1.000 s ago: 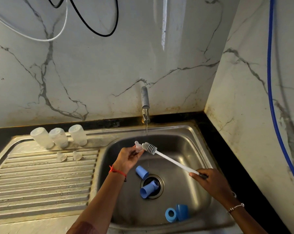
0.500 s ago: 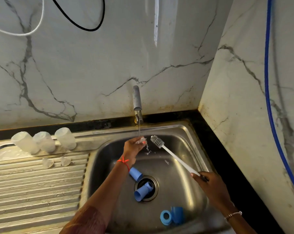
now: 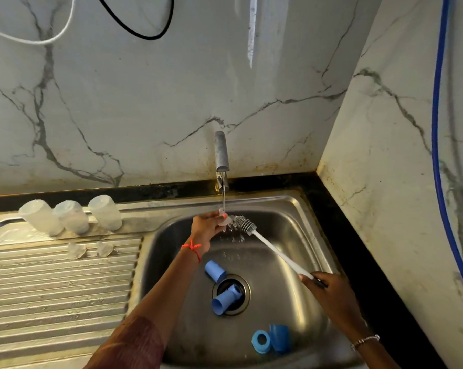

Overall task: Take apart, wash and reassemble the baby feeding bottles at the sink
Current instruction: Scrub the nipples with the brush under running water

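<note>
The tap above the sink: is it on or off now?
On. A thin stream falls from the tap onto the small clear part that the left hand holds, and drops scatter below it.

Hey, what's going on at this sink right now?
A person's left hand holds a small clear teat under the running tap, while the right hand grips a bottle brush by its handle, bristles beside the teat. Three clear bottles and two more teats sit on the drainboard; blue parts lie in the sink.

One head view only, wide-angle, high over sink (image 3: 291, 202), tilted forward and down, close in; tap (image 3: 221, 153) and marble wall (image 3: 145, 102) dead ahead, drainboard (image 3: 52, 288) left.
</note>
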